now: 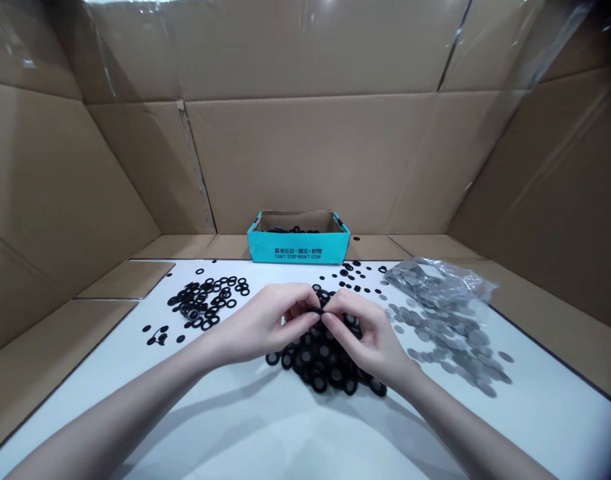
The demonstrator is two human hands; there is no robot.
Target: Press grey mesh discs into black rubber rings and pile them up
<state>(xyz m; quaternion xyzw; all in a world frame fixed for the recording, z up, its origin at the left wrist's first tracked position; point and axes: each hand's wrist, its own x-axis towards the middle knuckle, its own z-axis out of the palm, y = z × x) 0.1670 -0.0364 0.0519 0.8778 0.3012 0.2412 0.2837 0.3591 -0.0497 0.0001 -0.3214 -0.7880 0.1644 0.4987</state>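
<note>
Between the fingertips of both hands is a small black ring (314, 311), seen nearly edge-on. My left hand (280, 320) pinches it from the left with thumb and index finger. From the right, my right hand (362, 327) pinches at its other edge. Just below and behind the hands lies a heap of black rings with grey centres (325, 363), partly covered by the fingers. Loose black rings (210, 300) are scattered on the left. Flat grey discs (455, 340) are spread on the right.
A turquoise box (298, 247) with black pieces inside stands at the back edge of the white table (265, 427). A clear plastic bag (440, 280) of grey discs lies at the back right. Small black discs (352, 277) dot the table behind the heap. Cardboard walls (315, 160) enclose the table.
</note>
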